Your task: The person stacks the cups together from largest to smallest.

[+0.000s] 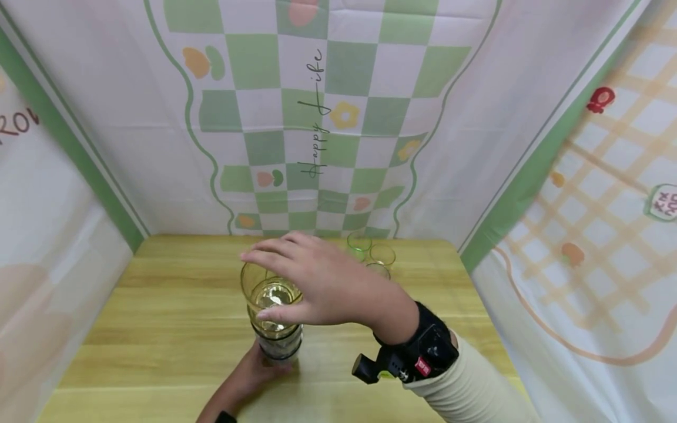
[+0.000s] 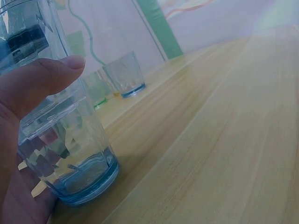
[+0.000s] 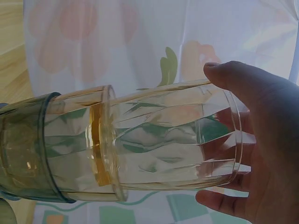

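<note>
A tall stack of nested clear drinking glasses stands upright on the wooden table (image 1: 174, 311). The top glass (image 3: 168, 140) has a yellow tint, a dark-rimmed glass (image 3: 28, 144) sits under it, and the lowest glass (image 2: 88, 179) has a blue base. My left hand (image 1: 260, 367) grips the stack low down, its thumb across the side in the left wrist view. Over the top glass is my right hand (image 1: 322, 282), its fingers and thumb spread straight around the rim. A small gap shows beside the thumb tip in the right wrist view.
Several more glasses (image 1: 382, 254) stand together near the table's back edge, partly behind the right hand; one (image 2: 126, 77) has a blue base. Printed cloth walls (image 1: 349, 117) enclose the table at the back and sides.
</note>
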Tool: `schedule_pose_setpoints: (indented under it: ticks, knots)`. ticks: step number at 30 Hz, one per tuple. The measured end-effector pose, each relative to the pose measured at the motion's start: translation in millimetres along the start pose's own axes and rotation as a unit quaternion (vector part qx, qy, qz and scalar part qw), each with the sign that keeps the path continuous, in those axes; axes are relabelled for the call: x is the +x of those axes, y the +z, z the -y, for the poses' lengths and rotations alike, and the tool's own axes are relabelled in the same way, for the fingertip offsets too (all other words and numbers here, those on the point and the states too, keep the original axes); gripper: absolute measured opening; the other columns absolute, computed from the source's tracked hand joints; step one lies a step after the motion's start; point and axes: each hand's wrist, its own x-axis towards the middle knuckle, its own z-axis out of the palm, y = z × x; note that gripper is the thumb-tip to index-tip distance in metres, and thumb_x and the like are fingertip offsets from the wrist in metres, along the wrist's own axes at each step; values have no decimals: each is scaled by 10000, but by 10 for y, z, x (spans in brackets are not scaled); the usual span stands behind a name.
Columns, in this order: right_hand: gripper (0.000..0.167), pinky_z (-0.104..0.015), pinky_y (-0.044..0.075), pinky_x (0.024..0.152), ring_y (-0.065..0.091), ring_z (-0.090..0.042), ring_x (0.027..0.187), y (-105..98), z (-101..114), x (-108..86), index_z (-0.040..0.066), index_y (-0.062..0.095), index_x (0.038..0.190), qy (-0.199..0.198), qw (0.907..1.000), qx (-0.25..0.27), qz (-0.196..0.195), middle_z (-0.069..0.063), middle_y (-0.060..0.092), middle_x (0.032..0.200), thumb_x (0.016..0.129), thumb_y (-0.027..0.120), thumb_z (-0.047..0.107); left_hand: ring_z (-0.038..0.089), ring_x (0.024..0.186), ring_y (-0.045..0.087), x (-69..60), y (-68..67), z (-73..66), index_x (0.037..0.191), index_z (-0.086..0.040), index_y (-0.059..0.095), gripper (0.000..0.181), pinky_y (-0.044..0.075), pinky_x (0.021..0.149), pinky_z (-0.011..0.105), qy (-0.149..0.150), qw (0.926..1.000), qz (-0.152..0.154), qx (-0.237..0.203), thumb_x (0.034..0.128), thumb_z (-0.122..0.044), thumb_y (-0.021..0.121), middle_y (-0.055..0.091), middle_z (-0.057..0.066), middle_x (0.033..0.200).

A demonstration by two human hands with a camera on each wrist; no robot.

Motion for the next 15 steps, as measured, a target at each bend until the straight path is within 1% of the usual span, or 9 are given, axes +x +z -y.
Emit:
schedule_pose_setpoints:
  ticks: [6, 9, 11, 13, 15]
  knots:
    - [732, -363, 389, 1142, 450, -154, 1360, 69, -27, -66, 257, 387, 1557, 309, 9990, 173, 281, 44, 469, 1535, 952, 581, 621, 268, 1212, 586, 5, 4, -6, 1456, -77, 388, 820, 464, 1018, 317, -151, 9999, -18, 26, 807, -230, 866, 624, 123, 1321]
    - [700, -373, 377, 1160, 443, -156, 1388, 87, -55, -109, 256, 404, 1550, 465, 9979, 321, 330, 38, 473, 1535, 965, 571, 604, 273, 1219, 585, 9, 4, 1, 1459, -72, 388, 814, 462, 1024, 331, -99, 9999, -13, 35, 815, -227, 861, 620, 124, 1331]
    - [666, -372, 379, 1160, 445, -150, 1392, 103, -92, -146, 256, 426, 1538, 561, 9972, 415, 285, 43, 484, 1528, 976, 565, 587, 286, 1223, 584, 13, 5, 18, 1465, -70, 385, 822, 455, 1040, 368, -99, 9999, -27, 46, 814, -225, 862, 620, 126, 1337]
    - [620, -374, 375, 1164, 448, -146, 1395, 114, -148, -202, 248, 449, 1524, 712, 9957, 566, 174, 51, 494, 1520, 996, 550, 557, 312, 1235, 580, 15, 6, 28, 1467, -59, 386, 833, 445, 1064, 441, -88, 9999, -62, 93, 807, -223, 867, 621, 132, 1340]
    - [559, -391, 383, 1160, 471, -155, 1382, 130, -221, -279, 229, 489, 1497, 926, 9929, 748, -79, 52, 522, 1501, 1013, 556, 501, 339, 1249, 572, 14, 10, 30, 1466, -56, 393, 843, 422, 1083, 518, -173, 9998, -104, 92, 794, -218, 875, 622, 141, 1341]
